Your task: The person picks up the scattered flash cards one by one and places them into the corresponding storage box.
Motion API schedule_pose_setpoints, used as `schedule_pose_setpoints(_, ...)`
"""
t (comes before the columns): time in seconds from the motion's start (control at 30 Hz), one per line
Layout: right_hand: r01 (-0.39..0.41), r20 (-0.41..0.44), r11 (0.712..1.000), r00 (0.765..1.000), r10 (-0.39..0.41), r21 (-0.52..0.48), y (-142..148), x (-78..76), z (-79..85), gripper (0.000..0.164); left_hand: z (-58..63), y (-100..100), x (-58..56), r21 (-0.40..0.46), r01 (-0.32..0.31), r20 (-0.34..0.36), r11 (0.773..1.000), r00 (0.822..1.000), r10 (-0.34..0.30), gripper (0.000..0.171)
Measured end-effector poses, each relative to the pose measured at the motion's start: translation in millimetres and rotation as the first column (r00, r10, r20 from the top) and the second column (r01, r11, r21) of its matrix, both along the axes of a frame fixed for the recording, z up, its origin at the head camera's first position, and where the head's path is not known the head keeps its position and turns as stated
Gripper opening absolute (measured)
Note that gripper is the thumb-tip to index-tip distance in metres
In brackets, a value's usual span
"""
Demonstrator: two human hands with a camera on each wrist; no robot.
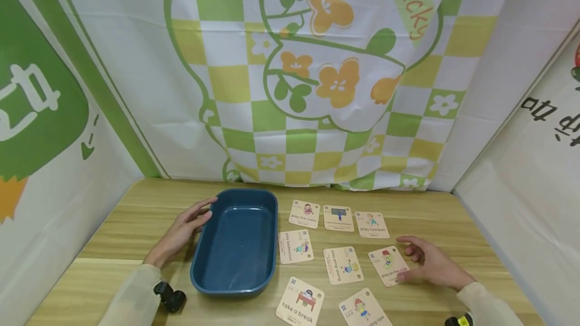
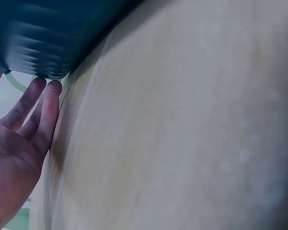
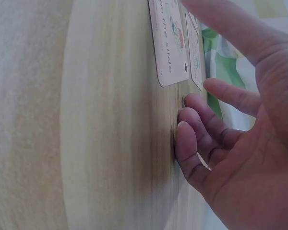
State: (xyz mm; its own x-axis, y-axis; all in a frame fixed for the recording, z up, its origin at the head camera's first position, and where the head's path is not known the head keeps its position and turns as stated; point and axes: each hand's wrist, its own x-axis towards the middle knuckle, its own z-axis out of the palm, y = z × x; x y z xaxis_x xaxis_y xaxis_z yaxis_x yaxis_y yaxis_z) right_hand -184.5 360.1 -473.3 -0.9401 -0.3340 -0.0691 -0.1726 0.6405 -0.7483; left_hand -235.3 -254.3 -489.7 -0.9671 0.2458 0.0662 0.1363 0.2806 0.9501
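My left hand [image 1: 183,228] rests against the left rim of a deep blue plastic tray [image 1: 196,265]. Its extended fingertips touch the tray wall in the left wrist view. On the right, my right hand [image 1: 432,263] hovers at the edge of a "play on the slide" card [image 1: 388,264]. The thumb covers that card's lower right corner in the head view; whether it presses there I cannot tell. Loosely bent, the other fingers hold nothing in the right wrist view, their tips close to the wooden table [image 3: 110,120].
Around it lie picture cards: violin [image 1: 304,214], blackboard [image 1: 338,218], football [image 1: 372,225], badminton [image 1: 296,246], ping-pong [image 1: 343,265], "take a break" [image 1: 300,302] and a rope card [image 1: 364,310]. A patterned cloth [image 1: 308,140] hangs behind the table.
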Motion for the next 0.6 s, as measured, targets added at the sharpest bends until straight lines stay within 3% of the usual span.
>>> schedule_pose_setpoints(0.2, 0.001, -0.026, 0.997, 1.0, 0.001, 0.076, -1.2, -0.6, -1.6, 0.094, 0.5, 1.0, 0.0, -0.001, -0.011, 0.007, 1.0, 1.0, 0.011, 0.053)
schedule_pose_setpoints(0.6, -0.008, -0.068, 0.993, 0.998, 0.016, 0.116, -9.7, 3.1, -3.3, 0.097, 1.4, 0.8, 0.4, 0.001, -0.004, 0.007, 1.0, 1.0, 0.004, 0.053)
